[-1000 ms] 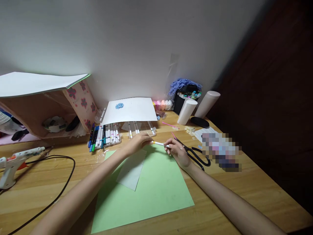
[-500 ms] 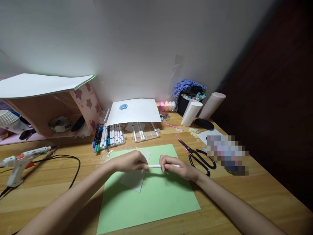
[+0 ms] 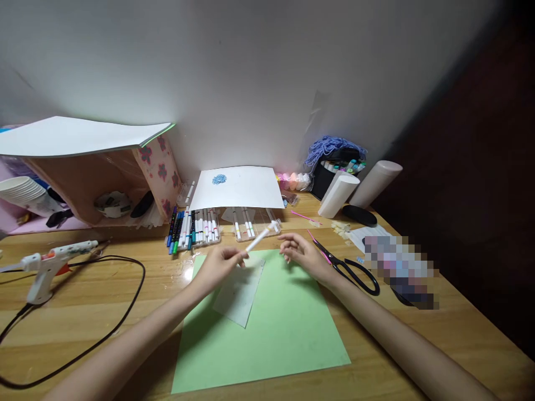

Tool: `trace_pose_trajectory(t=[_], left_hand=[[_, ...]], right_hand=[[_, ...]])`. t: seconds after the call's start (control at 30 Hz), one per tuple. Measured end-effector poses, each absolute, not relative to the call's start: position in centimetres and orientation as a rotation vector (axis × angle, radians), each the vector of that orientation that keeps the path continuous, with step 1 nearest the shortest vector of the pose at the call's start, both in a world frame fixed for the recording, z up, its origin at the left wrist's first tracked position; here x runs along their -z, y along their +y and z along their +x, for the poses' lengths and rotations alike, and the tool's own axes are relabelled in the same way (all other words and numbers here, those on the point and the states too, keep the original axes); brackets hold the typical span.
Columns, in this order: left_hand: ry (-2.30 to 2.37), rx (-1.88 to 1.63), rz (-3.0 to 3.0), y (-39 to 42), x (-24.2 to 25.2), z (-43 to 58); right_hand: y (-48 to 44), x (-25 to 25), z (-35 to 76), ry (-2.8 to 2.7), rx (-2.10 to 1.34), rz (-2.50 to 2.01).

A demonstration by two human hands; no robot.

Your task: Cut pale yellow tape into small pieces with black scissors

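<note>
My left hand (image 3: 225, 262) pinches a white marker pen (image 3: 259, 238) by one end, and the pen slants up to the right, its far end over the clear marker case (image 3: 276, 232). To its right, my right hand (image 3: 301, 253) hovers with loosely curled, parted fingers and nothing in it. Both hands are above the far part of a light green sheet (image 3: 284, 328). A small white paper (image 3: 239, 295) lies on that sheet, below my left hand. Black-handled scissors (image 3: 351, 270) rest just beyond my right forearm.
A white glue gun (image 3: 54, 264) with a looping black cord lies at left, before a flowered box (image 3: 159, 172). Several markers (image 3: 194, 228) lie under a propped white sheet (image 3: 242, 192). White cylinders (image 3: 339, 195) and a black pen holder (image 3: 324, 179) stand back right.
My right hand has let go of the marker and its fingers have parted. My left hand has lifted the marker and tilted its free end up and away. The view has shifted slightly.
</note>
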State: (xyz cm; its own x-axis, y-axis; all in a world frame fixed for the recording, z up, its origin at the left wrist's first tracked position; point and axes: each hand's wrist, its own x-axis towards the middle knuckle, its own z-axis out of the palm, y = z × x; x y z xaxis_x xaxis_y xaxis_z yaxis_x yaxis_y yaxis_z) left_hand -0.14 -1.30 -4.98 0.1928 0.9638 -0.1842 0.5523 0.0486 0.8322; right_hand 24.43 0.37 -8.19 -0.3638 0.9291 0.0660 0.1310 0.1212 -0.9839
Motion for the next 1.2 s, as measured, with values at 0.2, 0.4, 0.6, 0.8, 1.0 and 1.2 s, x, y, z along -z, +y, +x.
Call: trace_pose_trajectory(t=[0.2,0.4,0.6,0.8,1.0,1.2], left_hand=[[1.953,-0.740,1.892,0.7,6.4,1.2],[2.067,-0.673,1.954,4.4,7.2,3.7],[2.021,-0.585,2.090,3.8,7.0,1.3],[1.952,-0.530,2.198,2.7,8.0,-0.6],[1.925,-0.559,2.217,2.6,8.8,-0.9],[1.908,-0.599,2.201,2.4,9.1,-1.0]], right_hand=[[5.2,8.0,20.4,-1.997,-0.797,-1.247],[6.9,8.3,16.2,-2.068,-0.587,-1.289],[8.0,7.7,15.9,-2.300,-0.479,-1.140],[10.0,6.5,14.5,-2.558,-0.504,-1.070],[9.7,5.4,13.9,-2.647,-0.495,-1.098],[9.0,5.7,14.0,-2.635,-0.486,-1.087]])
